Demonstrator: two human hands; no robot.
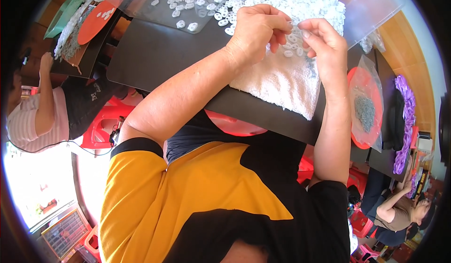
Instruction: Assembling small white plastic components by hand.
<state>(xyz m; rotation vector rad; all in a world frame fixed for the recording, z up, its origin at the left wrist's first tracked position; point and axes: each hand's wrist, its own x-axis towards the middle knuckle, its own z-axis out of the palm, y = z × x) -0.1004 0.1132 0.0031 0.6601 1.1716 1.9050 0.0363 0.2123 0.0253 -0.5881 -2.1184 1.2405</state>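
Observation:
Above a white towel (277,85), my left hand (257,31) and my right hand (326,44) are raised close together. Thumb and forefinger of each are pinched, with the fingertips nearly meeting. Whatever they hold is too small to make out. Behind the fingers lies a big heap of small white oval plastic pieces (305,2) with holes in them. A few loose oval pieces (288,53) rest on the towel just under my hands. Small grey bits, too fine to name, show beside my right fingers.
The dark table (164,51) carries a clear plastic tray (206,23) with more white pieces. At right, a red plate (353,131) bears a bag of small metal parts (364,110), near a purple bundle (405,122). Co-workers (44,108) sit left and far right.

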